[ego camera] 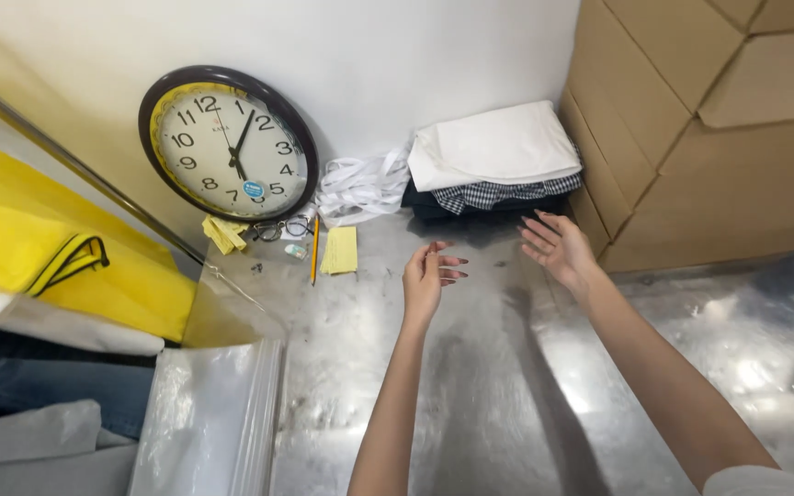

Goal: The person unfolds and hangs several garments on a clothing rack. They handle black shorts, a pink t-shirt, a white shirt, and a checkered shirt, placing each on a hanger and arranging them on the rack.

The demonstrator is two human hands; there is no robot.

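Here both hands, the left hand and right hand, hang spread and empty, the right nearer the cloth stack at the counter's back edge.

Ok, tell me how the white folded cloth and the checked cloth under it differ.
The white folded cloth is plain and lies on top, broad and fully shown; the checked cloth is patterned dark and white and shows only as a thin edge beneath. Both are folded, stacked by the wall. Left hand and right hand hover open nearby.
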